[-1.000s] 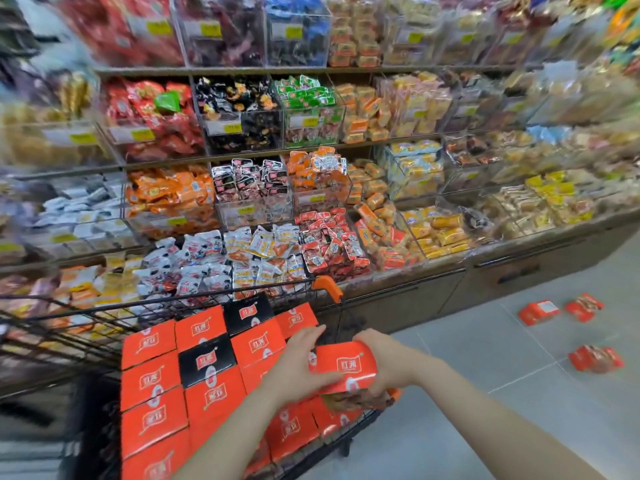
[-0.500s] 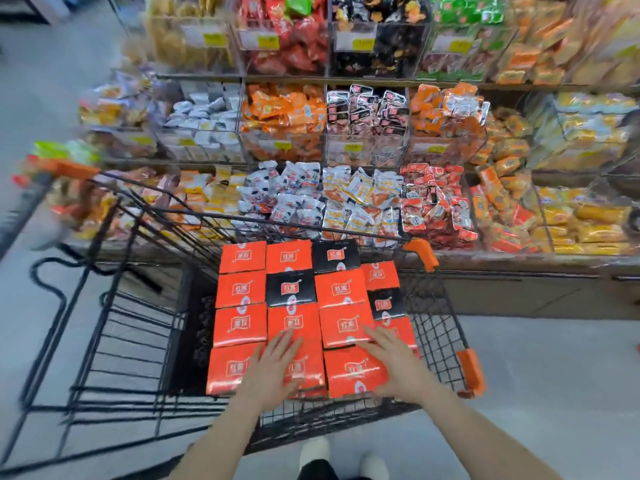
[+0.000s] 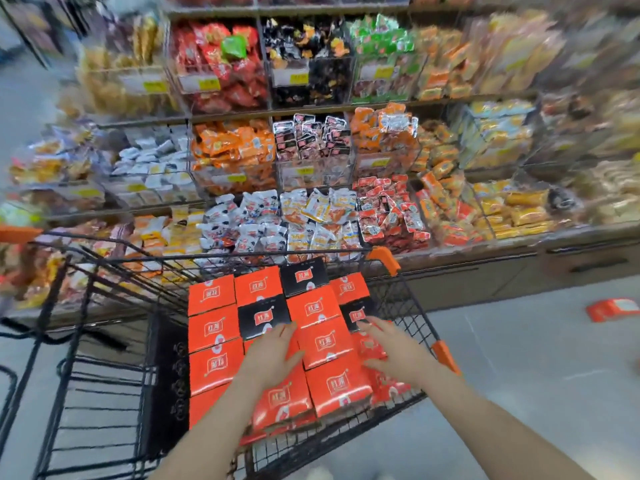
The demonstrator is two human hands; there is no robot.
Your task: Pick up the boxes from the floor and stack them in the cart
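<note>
Both arms reach forward and down into the cart [image 3: 412,299], forearms bare and nearly parallel. The left hand [image 3: 273,355] lies palm-down on the boxes [image 3: 322,337], fingers [image 3: 287,332] straight and together, pointing toward the shelves [image 3: 311,109]; it grips nothing, just rests flat on an orange lid beside a black box [image 3: 264,317]. The right hand [image 3: 391,348] hovers or rests, hard to say which, over the boxes at the cart's right side, fingers spread and extended, thumb angled inward, nothing pinched. The boxes fill the right part of the basket in tidy rows, mostly orange with three black ones among them, lids up, edges touching. Out on the grey floor [image 3: 519,375], well to the right of the cart, one more orange box [image 3: 611,308] lies by itself near the frame edge. Behind the cart, shelves are packed with snack packets in clear bins. The picture is a bit blurred toward the edges.
</note>
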